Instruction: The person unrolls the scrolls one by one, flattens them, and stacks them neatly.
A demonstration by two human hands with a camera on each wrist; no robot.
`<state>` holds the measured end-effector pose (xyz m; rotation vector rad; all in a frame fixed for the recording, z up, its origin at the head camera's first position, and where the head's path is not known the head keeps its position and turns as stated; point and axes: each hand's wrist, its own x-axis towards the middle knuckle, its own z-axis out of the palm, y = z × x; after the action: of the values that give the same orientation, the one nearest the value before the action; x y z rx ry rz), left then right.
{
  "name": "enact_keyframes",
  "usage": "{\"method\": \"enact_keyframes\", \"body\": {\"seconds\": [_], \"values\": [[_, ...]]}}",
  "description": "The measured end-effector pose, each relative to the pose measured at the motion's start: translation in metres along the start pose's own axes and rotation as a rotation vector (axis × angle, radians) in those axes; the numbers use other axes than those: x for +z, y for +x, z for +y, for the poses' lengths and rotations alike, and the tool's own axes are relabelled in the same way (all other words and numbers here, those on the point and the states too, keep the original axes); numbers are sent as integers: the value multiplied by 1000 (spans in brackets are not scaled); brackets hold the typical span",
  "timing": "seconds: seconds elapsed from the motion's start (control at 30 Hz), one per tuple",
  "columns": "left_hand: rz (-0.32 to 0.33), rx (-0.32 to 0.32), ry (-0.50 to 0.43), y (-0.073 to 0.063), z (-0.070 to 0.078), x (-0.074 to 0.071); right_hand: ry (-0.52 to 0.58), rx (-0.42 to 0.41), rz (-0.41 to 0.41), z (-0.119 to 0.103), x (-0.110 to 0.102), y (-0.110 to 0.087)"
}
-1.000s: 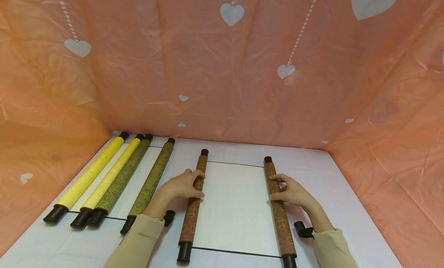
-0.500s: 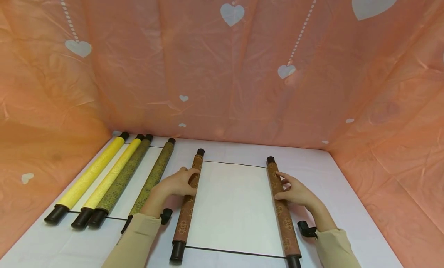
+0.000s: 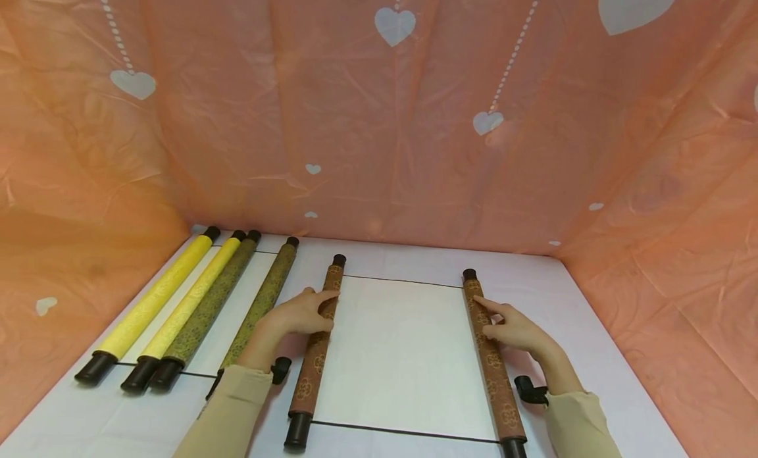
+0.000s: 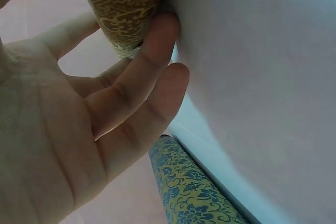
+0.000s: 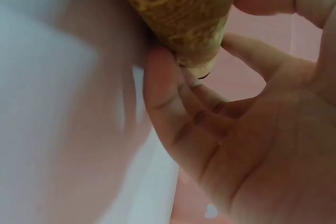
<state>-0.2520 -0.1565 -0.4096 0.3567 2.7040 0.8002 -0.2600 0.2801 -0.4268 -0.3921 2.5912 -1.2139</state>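
"Scroll (image 3: 408, 326), brown and spread open — where is it?"

"On the white table (image 3: 551, 293), to the right of the yellow and green ones. Its white paper (image 3: 403, 372) lies between the left brown roller (image 3: 312, 372) and the right brown roller (image 3: 495, 369). Both have gold flowers and black ends."

"What does the left hand (image 3: 299, 312) hold?"

"The left brown roller, near its middle. The fingers (image 4: 118, 100) are half bent, in a loose hold. Up close, one fingertip touches the low side of the roller, and the finger next to it is just off it."

"And the right hand (image 3: 516, 328)?"

"It holds the right brown roller with a light pinch. Its pointing finger lies almost straight on top — the thumb touches closer to us. The others are bent at the far side."

"What is on the left?"

"Two yellow rollers (image 3: 156, 297) and two green rollers (image 3: 258, 300), with white paper between each pair. One yellow and one green lie side by side."

"And behind it all?"

"An orange sheet (image 3: 355, 116) with white hearts."
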Motion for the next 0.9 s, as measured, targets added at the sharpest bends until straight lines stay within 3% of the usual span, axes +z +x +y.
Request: {"method": "enact_keyframes", "body": {"seconds": [0.27, 0.43, 0.67, 0.9], "values": [[12, -3, -11, 0, -3, 0, -83, -22, 60, 2, 0, 0], [4, -14, -33, -1, -6, -2, -29, -14, 71, 5, -2, -1], [-18, -7, -47, -5, -8, -6, 19, -29, 61, 9, -9, -3], [-19, -21, -31, -3, -9, -6, -64, -54, 33, 11, -13, -2]]}}
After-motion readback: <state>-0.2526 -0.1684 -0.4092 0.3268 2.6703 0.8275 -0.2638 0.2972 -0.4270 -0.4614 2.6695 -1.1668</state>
